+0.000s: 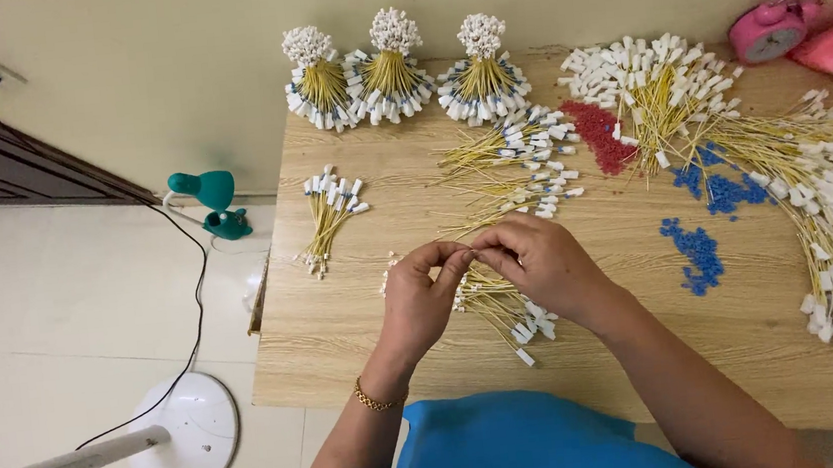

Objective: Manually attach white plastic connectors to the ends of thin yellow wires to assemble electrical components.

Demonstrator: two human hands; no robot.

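Note:
My left hand (420, 299) and my right hand (537, 262) meet above the wooden table (367, 359), fingertips pinched together on a thin yellow wire with a white end piece. Just under the hands lies a loose bunch of the same yellow wires (503, 309) with white tips. A gold bracelet sits on my left wrist. What exactly is between the fingertips is too small to see clearly.
Three tied upright wire bundles (392, 70) stand at the table's back. A small bundle (329, 211) lies left, big loose heaps (814, 189) right. Red beads (601, 133) and blue beads (698, 255) are scattered. A pink alarm clock (770, 29), a green lamp (210, 197) and a fan base (188, 435) are around.

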